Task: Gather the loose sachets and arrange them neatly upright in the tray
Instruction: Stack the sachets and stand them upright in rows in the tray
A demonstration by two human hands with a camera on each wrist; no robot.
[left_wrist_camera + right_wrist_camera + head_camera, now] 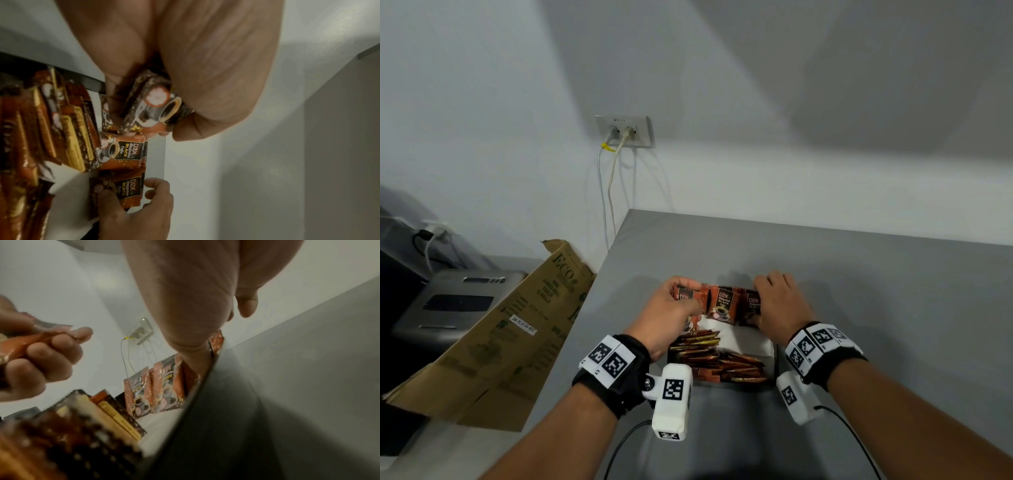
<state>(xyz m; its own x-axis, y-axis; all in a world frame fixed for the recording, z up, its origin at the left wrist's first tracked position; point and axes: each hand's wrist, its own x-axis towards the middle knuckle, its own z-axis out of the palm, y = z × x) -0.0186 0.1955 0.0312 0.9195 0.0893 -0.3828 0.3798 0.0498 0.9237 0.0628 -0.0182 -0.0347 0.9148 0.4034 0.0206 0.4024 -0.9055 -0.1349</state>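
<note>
Both forearms are bare, no sleeves. The left wrist wears a black strap (pixel 619 373) with white square-coded marker tiles, and a white camera block (pixel 673 397) hangs off it, coded too. The right wrist has a matching black band (pixel 822 353), tiles across it, white camera block (pixel 796 397) below, thin black cable (pixel 852 435) trailing.

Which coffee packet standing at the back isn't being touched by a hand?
The middle sachet. It stands free between the left hand, which grips one stack, and the right hand, which holds the other.
</note>
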